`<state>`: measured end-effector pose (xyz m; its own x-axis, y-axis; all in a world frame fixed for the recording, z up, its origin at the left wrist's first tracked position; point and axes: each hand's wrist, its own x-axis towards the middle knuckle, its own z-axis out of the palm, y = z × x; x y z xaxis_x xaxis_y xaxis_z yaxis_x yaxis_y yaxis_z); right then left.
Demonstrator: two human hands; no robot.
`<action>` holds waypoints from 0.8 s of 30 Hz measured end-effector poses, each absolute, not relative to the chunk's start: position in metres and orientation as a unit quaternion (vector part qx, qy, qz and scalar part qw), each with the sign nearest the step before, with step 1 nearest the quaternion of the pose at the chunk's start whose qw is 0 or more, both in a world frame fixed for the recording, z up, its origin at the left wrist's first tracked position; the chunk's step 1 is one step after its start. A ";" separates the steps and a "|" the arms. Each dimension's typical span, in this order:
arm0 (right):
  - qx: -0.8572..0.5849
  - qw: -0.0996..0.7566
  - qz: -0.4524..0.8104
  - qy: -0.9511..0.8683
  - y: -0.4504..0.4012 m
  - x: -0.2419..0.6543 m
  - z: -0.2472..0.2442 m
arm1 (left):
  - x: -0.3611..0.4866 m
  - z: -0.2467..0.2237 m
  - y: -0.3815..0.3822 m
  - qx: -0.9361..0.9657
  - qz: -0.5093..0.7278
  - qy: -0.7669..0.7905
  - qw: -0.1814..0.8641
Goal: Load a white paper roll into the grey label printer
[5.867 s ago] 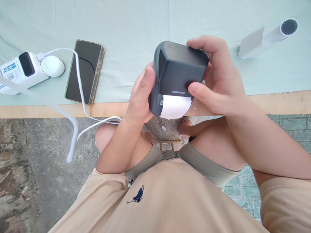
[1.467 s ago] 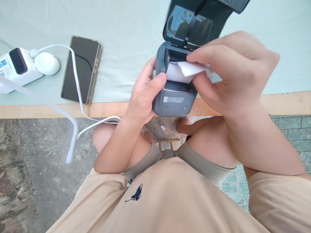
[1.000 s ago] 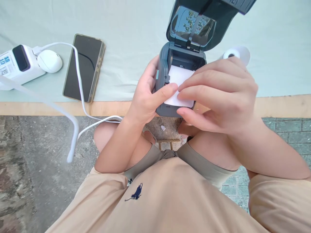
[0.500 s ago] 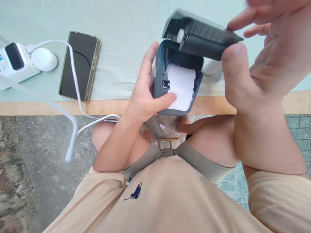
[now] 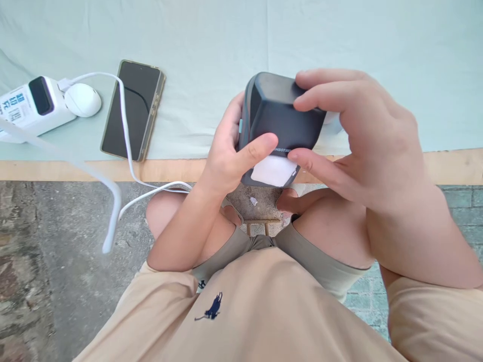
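A dark label printer [image 5: 247,178] is held over the table's front edge. My left hand [image 5: 230,153] wraps round its left side, the thumb lying on top. The printer's dark cover [image 5: 283,123] lies over the body, and white lettering shows near its lower edge. A white paper strip [image 5: 273,171] sticks out below the cover. With fingertips on the cover's far edge and thumb at its near edge, my right hand [image 5: 362,130] grips the cover from the right. The inside of the printer is hidden.
A smartphone [image 5: 132,110] lies on the pale green cloth [image 5: 204,60] at the left. Beside it are a white device with a dark display [image 5: 49,103] and a round white piece [image 5: 83,99]. A white cable [image 5: 126,130] loops over the phone and past the table's wooden edge [image 5: 181,168].
The cover has come down from its raised position over the printer body. My right hand moved down and left with it. The paper inside is now mostly covered.
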<state>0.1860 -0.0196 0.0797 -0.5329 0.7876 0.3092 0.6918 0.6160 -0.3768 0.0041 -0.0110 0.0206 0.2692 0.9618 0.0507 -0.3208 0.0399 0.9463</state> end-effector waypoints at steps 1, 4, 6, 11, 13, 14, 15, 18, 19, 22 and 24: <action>-0.438 0.217 0.105 -0.866 -0.021 0.185 0.082 | 0.004 0.022 -0.012 0.476 0.500 0.341 0.638; -0.458 0.194 0.100 -0.862 -0.022 0.184 0.084 | 0.005 0.026 -0.014 0.473 0.502 0.350 0.634; -0.453 0.192 0.082 -0.866 -0.019 0.186 0.080 | 0.006 0.028 -0.015 0.470 0.506 0.352 0.631; -0.430 0.229 0.028 -0.873 -0.011 0.192 0.066 | 0.009 0.031 -0.014 0.429 0.531 0.295 0.669; -0.420 0.241 0.017 -0.875 -0.010 0.193 0.064 | 0.010 0.030 -0.013 0.411 0.535 0.290 0.679; -0.416 0.242 0.015 -0.876 -0.009 0.193 0.064 | 0.010 0.030 -0.013 0.407 0.533 0.293 0.682; -0.415 0.240 0.016 -0.877 -0.009 0.193 0.065 | 0.009 0.030 -0.012 0.404 0.531 0.297 0.683; -0.412 0.232 0.034 -0.881 -0.010 0.193 0.068 | 0.008 0.031 -0.012 0.393 0.530 0.306 0.687; -0.410 0.231 0.040 -0.882 -0.010 0.193 0.069 | 0.008 0.032 -0.012 0.389 0.529 0.307 0.689; -0.400 0.228 0.056 -0.886 -0.009 0.194 0.071 | 0.008 0.035 -0.012 0.379 0.525 0.317 0.693; -0.399 0.222 0.062 -0.888 -0.009 0.194 0.071 | 0.008 0.035 -0.012 0.374 0.523 0.327 0.693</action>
<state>0.1938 -0.0089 0.0705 -0.5836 0.7354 0.3444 0.6799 0.6744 -0.2880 0.0080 -0.0123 0.0353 0.2398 0.9688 -0.0621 -0.4788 0.1737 0.8606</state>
